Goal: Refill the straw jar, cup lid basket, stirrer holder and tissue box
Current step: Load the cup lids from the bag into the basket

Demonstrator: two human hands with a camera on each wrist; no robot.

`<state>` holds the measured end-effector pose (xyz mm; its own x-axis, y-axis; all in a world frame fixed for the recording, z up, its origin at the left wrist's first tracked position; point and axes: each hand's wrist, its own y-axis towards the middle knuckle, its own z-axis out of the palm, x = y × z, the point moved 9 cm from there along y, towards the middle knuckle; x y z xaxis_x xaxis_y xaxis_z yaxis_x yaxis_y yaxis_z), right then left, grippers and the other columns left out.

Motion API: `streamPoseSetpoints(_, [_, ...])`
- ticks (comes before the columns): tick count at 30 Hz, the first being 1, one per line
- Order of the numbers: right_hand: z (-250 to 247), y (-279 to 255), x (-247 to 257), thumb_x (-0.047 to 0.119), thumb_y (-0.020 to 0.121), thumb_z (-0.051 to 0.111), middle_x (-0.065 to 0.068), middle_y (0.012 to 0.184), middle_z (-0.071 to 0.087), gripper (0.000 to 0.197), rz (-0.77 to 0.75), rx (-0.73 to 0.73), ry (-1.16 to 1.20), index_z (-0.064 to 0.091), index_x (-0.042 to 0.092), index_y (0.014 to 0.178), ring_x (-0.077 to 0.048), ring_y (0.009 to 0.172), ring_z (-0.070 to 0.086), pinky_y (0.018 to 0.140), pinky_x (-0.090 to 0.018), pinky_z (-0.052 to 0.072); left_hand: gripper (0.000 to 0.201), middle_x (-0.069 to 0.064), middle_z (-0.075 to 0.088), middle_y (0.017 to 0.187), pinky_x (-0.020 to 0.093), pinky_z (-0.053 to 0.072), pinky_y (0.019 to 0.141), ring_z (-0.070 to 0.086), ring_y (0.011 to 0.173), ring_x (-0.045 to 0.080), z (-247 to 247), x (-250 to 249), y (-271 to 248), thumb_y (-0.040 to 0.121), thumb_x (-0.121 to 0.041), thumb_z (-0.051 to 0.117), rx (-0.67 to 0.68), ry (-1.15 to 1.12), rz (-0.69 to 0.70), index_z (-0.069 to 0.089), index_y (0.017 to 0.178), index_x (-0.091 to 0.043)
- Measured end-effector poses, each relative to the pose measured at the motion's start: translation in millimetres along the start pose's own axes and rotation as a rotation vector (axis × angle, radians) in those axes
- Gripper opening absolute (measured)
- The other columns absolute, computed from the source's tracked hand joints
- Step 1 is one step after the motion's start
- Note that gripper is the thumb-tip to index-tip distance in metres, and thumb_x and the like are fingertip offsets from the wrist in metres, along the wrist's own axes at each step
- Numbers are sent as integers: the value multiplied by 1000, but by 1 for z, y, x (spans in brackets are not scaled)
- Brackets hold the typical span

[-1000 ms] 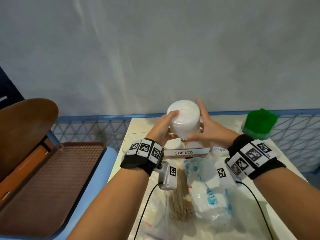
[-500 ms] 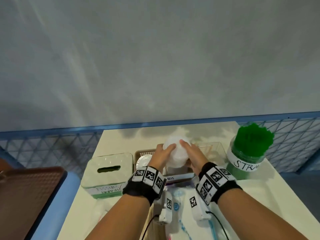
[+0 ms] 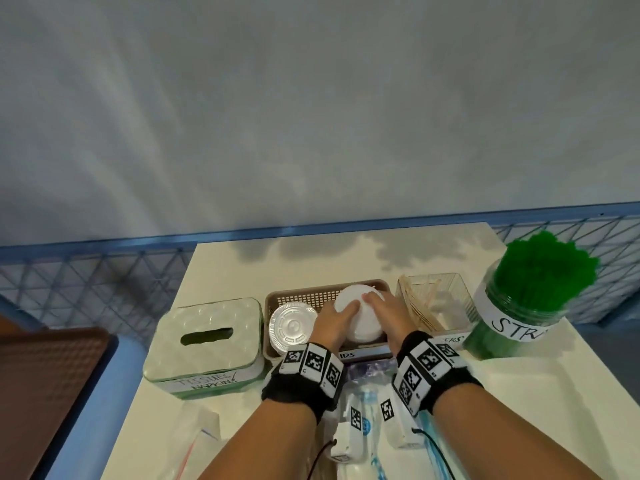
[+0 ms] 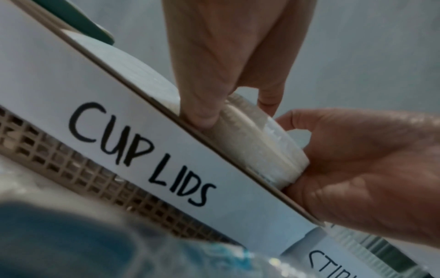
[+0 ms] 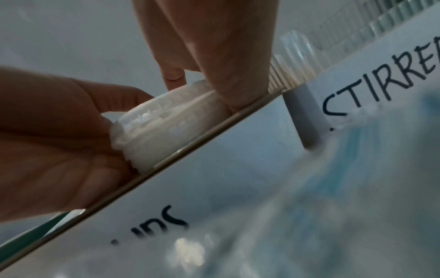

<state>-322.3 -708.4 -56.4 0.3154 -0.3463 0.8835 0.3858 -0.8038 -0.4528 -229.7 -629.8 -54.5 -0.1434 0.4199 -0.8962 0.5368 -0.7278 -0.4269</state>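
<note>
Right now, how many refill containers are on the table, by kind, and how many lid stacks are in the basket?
Tissue box: 1
Cup lid basket: 1
Stirrer holder: 1
Straw jar: 1
Lid stacks in the basket: 2, one resting stack and one white stack held by the left hand and right hand
Total: 4 containers, 2 stacks

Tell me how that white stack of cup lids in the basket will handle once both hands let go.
The lid stack looks light: thin plastic. It is probably prone to topple or slide apart; left hand and right hand hold it from both sides. The basket wall and the neighbouring lids may brace it.
</note>
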Motion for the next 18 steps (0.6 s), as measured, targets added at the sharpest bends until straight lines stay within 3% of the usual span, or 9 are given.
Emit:
streamPoseSetpoints(2, [0, -1, 1, 22, 89, 51, -14, 117, 59, 33, -23, -1, -44, 55, 13, 120, -32, 105, 56, 87, -43, 51, 57, 15, 56, 126, 45, 47, 97, 56, 110, 31, -1, -6, -5, 86, -37, 58, -10, 76, 12, 43, 130, -3])
streamPoseSetpoints(5, [-1, -5, 5, 21, 89, 51, -11, 121, 60, 35, -85, -21, -160, 56, 13, 122, -28, 107, 57, 94, -44, 48, 50, 0, 46, 131, 23, 37, 95, 47, 123, 27, -4, -23, -13, 93, -25, 52, -58, 268, 113, 37, 134, -2])
streamPoseSetpoints(9, [-2, -30, 48, 16, 91, 54, -4, 131, 52, 37, -377, -164, -383, 52, 13, 127, -19, 119, 49, 101, -28, 37, 58, 9, 29, 151, 26, 28, 107, 32, 137, 22, -24, -61, -38, 95, -18, 49, -153, 435, 332, 24, 145, -7])
streamPoseSetpoints(11, [15, -48, 69, 16, 92, 54, -3, 131, 52, 37, -489, -118, -424, 50, 14, 129, -14, 114, 52, 96, -22, 39, 50, 9, 35, 147, 23, 33, 100, 40, 130, 22, -57, -75, -47, 95, -14, 47, -292, 488, 401, 30, 142, -9])
streamPoseSetpoints(13, [46, -55, 70, 17, 94, 50, -6, 130, 55, 38, -434, 32, -487, 47, 11, 131, -15, 111, 55, 90, -21, 42, 42, 13, 43, 137, 27, 38, 97, 48, 121, 24, -82, -76, -44, 95, -10, 45, -340, 597, 386, 37, 136, -8])
streamPoseSetpoints(16, [83, -61, 48, 29, 99, 40, -13, 126, 57, 41, -238, 230, -780, 48, 2, 128, -25, 114, 55, 84, -25, 40, 37, 19, 47, 131, 34, 40, 99, 49, 119, 30, -89, -51, -30, 96, -8, 41, -207, 859, 217, 39, 132, -2])
streamPoseSetpoints(18, [93, -60, 31, 36, 100, 35, -15, 126, 57, 48, -157, 282, -898, 46, -2, 128, -27, 113, 55, 82, -26, 39, 42, 21, 44, 135, 38, 39, 103, 46, 124, 32, -89, -33, -25, 96, -9, 39, -155, 938, 115, 34, 136, 0])
